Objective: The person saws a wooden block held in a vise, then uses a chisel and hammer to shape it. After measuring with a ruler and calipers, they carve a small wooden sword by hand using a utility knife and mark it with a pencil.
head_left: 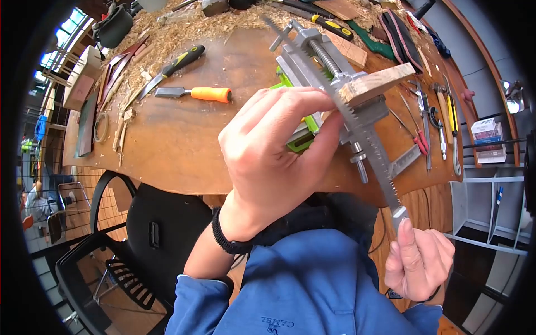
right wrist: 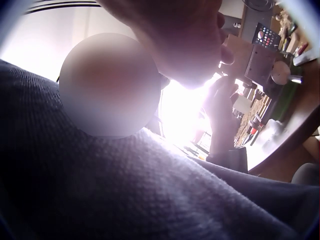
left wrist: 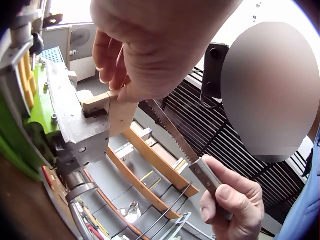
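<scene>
A grey metal vise with a green base stands on the brown table and clamps a light wood block. My left hand curls over the vise's near end, thumb against the block. In the left wrist view its fingers pinch the block beside the vise. A thin toothed saw blade runs diagonally past the block. My right hand grips its lower end below the table edge, as the left wrist view also shows. In the right wrist view the vise is small and backlit.
An orange-handled chisel, a black-and-yellow-handled knife and wood shavings lie on the far left of the table. Pliers and other hand tools lie right of the vise. A black chair stands at my left, shelves at right.
</scene>
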Motion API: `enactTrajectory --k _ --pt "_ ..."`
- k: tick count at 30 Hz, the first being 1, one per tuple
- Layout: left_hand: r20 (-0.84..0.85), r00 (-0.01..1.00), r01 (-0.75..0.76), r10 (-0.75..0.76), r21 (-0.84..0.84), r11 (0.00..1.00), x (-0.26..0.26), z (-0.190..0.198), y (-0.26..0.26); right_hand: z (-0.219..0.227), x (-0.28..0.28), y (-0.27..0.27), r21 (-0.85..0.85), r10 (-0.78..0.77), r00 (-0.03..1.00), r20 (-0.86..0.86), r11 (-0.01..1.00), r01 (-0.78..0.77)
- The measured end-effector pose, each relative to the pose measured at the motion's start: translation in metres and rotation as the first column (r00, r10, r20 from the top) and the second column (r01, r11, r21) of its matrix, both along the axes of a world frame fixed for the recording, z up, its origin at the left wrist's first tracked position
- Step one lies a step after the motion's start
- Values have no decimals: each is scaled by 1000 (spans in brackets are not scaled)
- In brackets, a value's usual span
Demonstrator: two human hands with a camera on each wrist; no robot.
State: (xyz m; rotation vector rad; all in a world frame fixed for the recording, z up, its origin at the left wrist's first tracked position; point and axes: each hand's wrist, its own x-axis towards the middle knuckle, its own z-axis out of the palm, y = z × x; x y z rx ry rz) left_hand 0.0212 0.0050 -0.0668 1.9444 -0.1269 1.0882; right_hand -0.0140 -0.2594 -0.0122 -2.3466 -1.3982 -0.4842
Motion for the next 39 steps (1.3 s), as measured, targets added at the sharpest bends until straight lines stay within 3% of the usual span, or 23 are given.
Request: enactTrajectory --k 4,6,8,14,27,29,39 --pt "102 994 -45 38 62 997 4 -2 -1 11 -13 4 -57 -49 996 70 997 53" --pt "112 993 -57 48 79 995 3 -1 -2 23 -19 8 -148 -54 998 -21 988 50" --pt "51 996 -74 68 122 990 1 -1 -1 28 -24 16 -130 -60 998 -24 990 56" --pt "27 1000 -18 17 34 999 1 0 -2 38 -27 18 -119 -60 997 -48 991 54" --pt "12 1000 -11 11 7 1000 3 0 -4 44 -33 19 -176 -90 996 -27 981 84" --pt "116 993 -5 12 -63 998 9 -7 -3 46 -32 22 -179 -84 996 -23 981 79" --pt "90 996 -12 19 -78 997 7 -6 -8 46 -32 15 -238 -85 991 -102 970 58"
